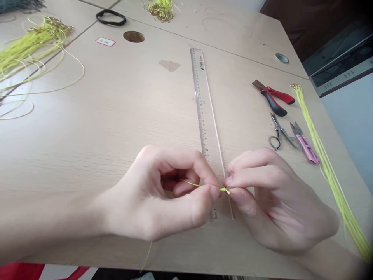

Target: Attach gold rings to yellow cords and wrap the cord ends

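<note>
In the head view, the left hand (157, 194) and the right hand (276, 198) are meeting at the center of the lower table area, each pinching the yellow cord (192, 183) between thumb and forefinger. The two pinches are nearly touching, with the left hand's remaining fingers curling inward and the right hand's remaining fingers bending over the grip. The cord is running from within the left hand's curl to a small, knotted-looking tip (224, 190) pressed at the right hand's pinch. A thin yellow strand (147, 256) is hanging below the left hand, past the table edge. A clear ruler (204, 105) is lying on the wooden table (87, 136), extending forward from beneath the grip. Right of the grip, red-and-black pliers (272, 97), steel scissors (281, 136) and pink thread snips (304, 144) are resting near one another. Farther right, a yellow cord bundle (330, 171) is lying along the table edge. Well left of the grip, looped yellow cords (29, 50) are spreading across the table.
</note>
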Available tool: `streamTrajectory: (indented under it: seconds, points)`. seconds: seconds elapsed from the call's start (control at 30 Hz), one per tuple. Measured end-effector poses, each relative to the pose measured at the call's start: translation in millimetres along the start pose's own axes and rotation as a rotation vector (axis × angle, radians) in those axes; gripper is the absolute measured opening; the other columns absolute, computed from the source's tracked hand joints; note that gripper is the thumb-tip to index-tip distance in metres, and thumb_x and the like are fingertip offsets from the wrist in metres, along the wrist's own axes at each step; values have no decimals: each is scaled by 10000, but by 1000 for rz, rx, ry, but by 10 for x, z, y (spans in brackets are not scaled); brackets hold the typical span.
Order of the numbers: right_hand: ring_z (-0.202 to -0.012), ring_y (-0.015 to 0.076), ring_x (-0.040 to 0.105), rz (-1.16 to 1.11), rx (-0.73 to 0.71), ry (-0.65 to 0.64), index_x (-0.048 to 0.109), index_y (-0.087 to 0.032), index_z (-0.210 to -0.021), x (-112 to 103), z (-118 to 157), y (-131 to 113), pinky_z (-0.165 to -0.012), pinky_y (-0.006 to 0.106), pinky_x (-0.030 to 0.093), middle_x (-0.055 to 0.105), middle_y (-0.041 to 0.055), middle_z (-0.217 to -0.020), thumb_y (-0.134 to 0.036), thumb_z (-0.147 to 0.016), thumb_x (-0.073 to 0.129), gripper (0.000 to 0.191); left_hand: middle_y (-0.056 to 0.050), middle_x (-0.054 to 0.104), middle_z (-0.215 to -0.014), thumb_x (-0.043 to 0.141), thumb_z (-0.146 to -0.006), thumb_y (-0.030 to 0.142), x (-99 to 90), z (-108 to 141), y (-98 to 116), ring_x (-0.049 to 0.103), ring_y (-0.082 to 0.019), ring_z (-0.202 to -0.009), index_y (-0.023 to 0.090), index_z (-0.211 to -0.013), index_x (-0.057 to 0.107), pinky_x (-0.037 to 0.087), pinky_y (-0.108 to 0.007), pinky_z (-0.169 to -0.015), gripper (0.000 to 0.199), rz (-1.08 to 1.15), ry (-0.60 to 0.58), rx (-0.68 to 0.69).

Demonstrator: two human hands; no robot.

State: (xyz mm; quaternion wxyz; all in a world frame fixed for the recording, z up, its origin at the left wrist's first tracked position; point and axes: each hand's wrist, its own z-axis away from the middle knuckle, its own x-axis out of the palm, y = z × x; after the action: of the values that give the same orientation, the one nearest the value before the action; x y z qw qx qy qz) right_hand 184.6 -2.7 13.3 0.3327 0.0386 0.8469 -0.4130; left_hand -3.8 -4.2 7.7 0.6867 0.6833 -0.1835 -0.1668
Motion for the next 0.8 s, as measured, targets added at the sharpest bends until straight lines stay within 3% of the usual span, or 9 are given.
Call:
streamTrajectory:
  seconds: [0.8]
  points:
    - [-708,137,557,91,23,-32,578,-195,-835,-13,-1,2,-591,264,500,550,29,-759,-217,-897,501,101,91,239,-476,536,-703,44,8,-5,11,252,-57,-418,169,-635,554,221,-195,-379,143,-30,23,33]
